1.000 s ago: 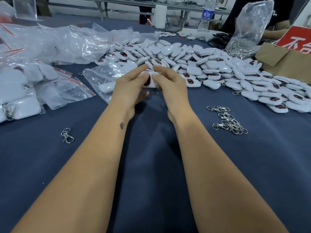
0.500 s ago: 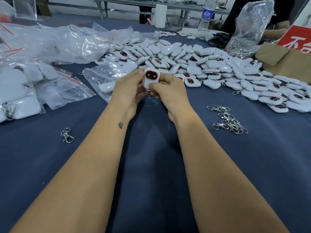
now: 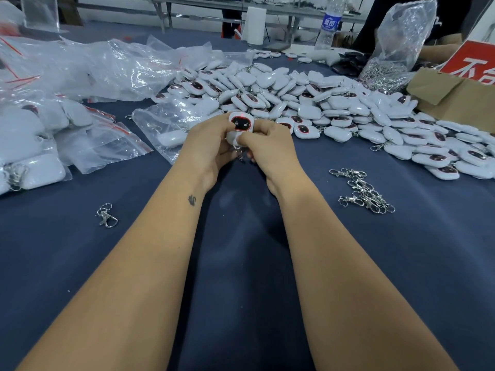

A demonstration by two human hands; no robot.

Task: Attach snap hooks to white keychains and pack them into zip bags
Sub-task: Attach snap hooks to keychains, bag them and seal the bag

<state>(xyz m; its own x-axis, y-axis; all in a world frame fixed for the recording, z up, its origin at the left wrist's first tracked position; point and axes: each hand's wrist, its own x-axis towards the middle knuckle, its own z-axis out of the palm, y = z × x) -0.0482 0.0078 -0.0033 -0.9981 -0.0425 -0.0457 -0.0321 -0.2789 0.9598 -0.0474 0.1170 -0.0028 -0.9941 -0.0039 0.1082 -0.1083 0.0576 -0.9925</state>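
Since the prior frame, the white keychain [image 3: 239,126] stood slightly higher, face still up. Left hand [image 3: 207,145] pinched its left edge; right hand [image 3: 267,148] gripped its lower body, above the blue cloth [image 3: 241,263].

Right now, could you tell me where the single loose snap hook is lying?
In the head view, the single snap hook lies alone on the blue cloth, left of the left forearm.

Glossy white plastic keychains [image 3: 308,103], shiny metal snap hooks [image 3: 367,192], matt cloth table [image 3: 241,263]
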